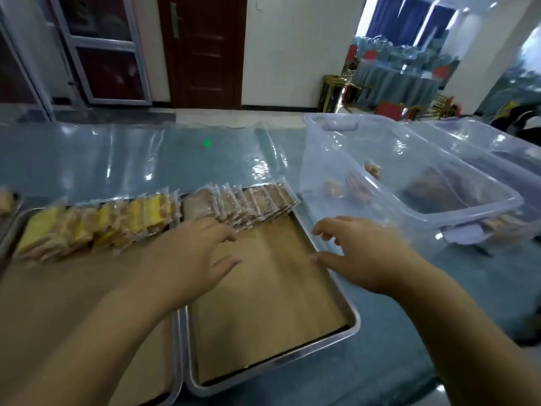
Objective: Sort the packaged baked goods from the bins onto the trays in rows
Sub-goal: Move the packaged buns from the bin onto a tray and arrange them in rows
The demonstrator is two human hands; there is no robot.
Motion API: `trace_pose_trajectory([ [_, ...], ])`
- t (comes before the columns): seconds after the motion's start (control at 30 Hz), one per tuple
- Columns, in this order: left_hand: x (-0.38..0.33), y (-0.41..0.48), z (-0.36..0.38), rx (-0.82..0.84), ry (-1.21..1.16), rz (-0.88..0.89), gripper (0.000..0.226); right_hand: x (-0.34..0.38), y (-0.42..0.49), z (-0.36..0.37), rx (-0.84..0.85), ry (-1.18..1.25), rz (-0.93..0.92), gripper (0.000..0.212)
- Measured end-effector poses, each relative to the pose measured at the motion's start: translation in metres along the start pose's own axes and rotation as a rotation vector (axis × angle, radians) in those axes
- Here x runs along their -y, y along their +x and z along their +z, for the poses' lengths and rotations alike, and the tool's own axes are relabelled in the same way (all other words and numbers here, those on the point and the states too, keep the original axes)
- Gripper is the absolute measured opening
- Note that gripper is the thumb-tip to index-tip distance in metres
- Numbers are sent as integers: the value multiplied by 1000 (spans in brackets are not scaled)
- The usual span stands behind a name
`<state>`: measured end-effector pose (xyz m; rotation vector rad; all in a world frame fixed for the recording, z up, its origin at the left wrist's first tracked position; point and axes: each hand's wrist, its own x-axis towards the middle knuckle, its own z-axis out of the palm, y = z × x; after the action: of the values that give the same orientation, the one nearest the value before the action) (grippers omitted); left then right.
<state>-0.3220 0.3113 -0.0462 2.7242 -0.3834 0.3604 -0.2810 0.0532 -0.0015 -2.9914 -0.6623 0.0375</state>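
Over the right tray (263, 303), both my hands hung empty: left hand (190, 250) loosely spread just beside the brown packet row (251, 205), right hand (363, 256) relaxed at the rim. Risk: brushing the leaning row could topple it.

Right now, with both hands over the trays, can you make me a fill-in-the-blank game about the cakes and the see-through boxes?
1. The brown wrapped cakes line the ____ edge of the right silver metal tray.
2. The other silver metal tray holds a row of wrapped cakes coloured ____.
3. The left hand and the right hand both hold ____.
4. The big clear plastic bin stands to the ____ of both trays.
Missing words: far, yellow, nothing, right.
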Motion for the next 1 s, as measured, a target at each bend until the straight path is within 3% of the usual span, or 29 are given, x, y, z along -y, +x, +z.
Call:
trace_pose_trajectory([
  [0.27,-54,122,9,-82,-41,107,20,-99,45,-65,-141,-17,-72,40],
  [0.47,-100,189,24,-1,-63,210,33,-189,68,-80,-177,-16,-31,33],
  [0.6,-125,223,39,16,15,280,40,-252,89,-68,-24,-111,-38,35],
  [0.8,-170,270,66,91,158,261,32,-322,133,-28,413,-217,-167,51],
  [0.9,-189,298,91,203,288,247,42,-344,149,-6,563,-301,-301,58],
  [1.0,-205,325,118,399,397,241,36,-354,161,13,697,-447,-433,60],
])
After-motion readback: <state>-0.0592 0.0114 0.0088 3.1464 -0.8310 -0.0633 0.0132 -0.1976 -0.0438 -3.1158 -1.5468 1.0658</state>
